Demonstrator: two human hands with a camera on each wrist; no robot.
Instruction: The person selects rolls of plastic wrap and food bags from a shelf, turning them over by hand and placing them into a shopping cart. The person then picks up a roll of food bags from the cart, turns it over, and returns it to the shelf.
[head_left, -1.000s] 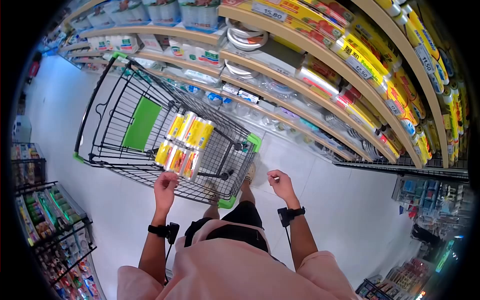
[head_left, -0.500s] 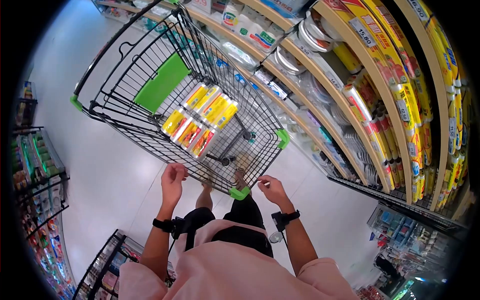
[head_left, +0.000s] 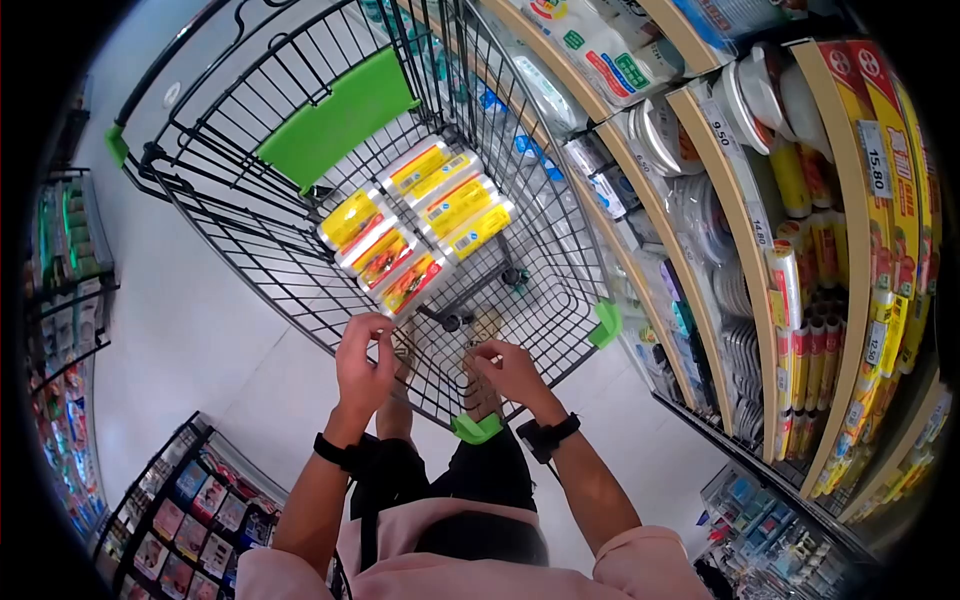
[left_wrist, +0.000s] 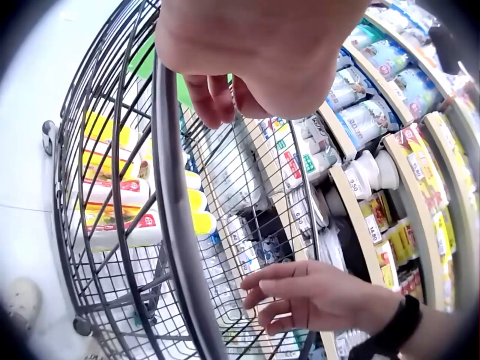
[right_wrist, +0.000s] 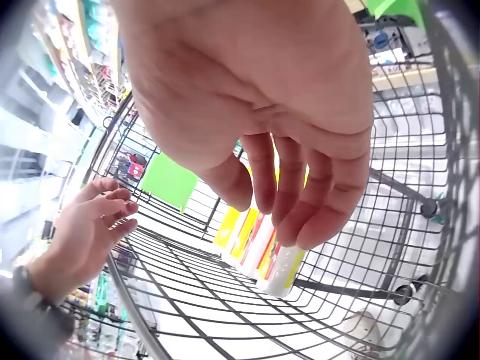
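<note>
In the head view a black wire shopping cart with a green panel (head_left: 340,120) stands in front of the person. Several rolls with yellow labels and clear wrapping (head_left: 462,205) lie in its basket in two rows. The left hand (head_left: 365,365) is held over the cart's near side, fingers loosely bent, holding nothing. To its right hovers the right hand (head_left: 508,370), over the basket's near end by a green corner piece (head_left: 477,428), likewise holding nothing. In the left wrist view the right hand (left_wrist: 315,296) has its fingers spread beside the dark cart rim (left_wrist: 171,157).
Along the right side runs a store shelf (head_left: 838,130) stocked with yellow boxes, rolls and white bowls (head_left: 755,95). A rack of small packets (head_left: 190,510) stands at the lower left. More goods racks line the far left. The person's shoe (left_wrist: 24,300) shows beside the cart.
The cart now appears closer and larger, and the view has turned toward the shelf. Both hands have come over the near end of the basket, the right hand moving leftward toward the left.
</note>
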